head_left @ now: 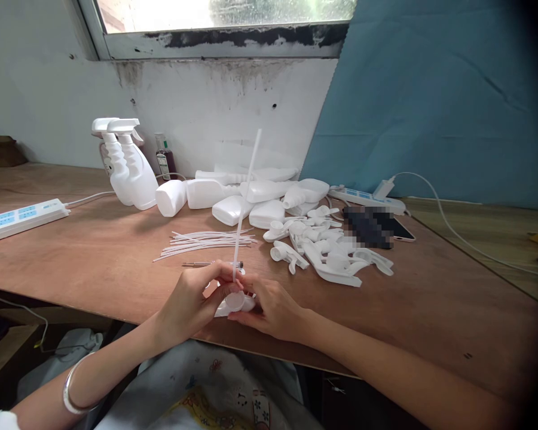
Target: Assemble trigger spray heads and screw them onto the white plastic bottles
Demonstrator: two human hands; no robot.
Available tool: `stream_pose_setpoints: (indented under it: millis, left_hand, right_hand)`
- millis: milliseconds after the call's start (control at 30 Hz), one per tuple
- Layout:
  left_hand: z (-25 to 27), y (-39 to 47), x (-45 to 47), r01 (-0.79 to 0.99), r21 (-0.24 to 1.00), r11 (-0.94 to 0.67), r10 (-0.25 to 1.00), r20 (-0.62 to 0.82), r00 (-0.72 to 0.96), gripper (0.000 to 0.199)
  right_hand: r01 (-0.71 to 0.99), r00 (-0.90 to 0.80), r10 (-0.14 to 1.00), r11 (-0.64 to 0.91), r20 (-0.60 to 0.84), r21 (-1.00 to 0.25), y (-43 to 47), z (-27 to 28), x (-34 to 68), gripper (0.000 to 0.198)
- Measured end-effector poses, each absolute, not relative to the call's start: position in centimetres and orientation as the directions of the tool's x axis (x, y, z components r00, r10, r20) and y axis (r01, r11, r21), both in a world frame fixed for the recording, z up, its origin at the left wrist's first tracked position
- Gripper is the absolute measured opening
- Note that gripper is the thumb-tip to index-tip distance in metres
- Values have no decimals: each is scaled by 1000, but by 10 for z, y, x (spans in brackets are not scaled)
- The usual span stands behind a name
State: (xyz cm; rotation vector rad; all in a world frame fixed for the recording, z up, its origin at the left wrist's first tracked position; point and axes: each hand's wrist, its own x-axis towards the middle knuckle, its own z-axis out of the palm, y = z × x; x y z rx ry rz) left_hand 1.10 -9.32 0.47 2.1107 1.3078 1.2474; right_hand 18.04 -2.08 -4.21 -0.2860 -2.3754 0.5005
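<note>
At the table's front edge my left hand (200,301) pinches the lower end of a long thin white plastic tube (246,203), which stands nearly upright. My right hand (273,307) is wrapped round a white spray trigger head (234,301), its round collar facing me. The tube's lower end meets the spray head between my fingers; how far it is inserted is hidden. A thin screwdriver (201,264) lies just behind my hands. Several more white tubes (201,243) lie in a loose bundle beyond it. To the right is a pile of white trigger heads (332,245).
Several white bottles (260,191) lie at the back, and two bottles with spray heads (132,167) stand at back left. Power strips are at left (27,218) and back right (372,200). A phone (401,227) and a small dark bottle (165,161) are also on the wooden table (116,269).
</note>
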Motion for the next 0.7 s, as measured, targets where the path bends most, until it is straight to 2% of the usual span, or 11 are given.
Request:
stream_pose_setpoints:
  millis: [367, 700]
  left_hand:
    - [0, -94, 15, 633, 546, -548, 800, 564, 207, 7]
    - [3, -98, 22, 643, 490, -589, 766, 592, 252, 12]
  right_hand:
    - [67, -735, 349, 891, 582, -449, -23, -46, 181, 41]
    - [40, -745, 376, 849, 551, -526, -25, -45, 180, 23]
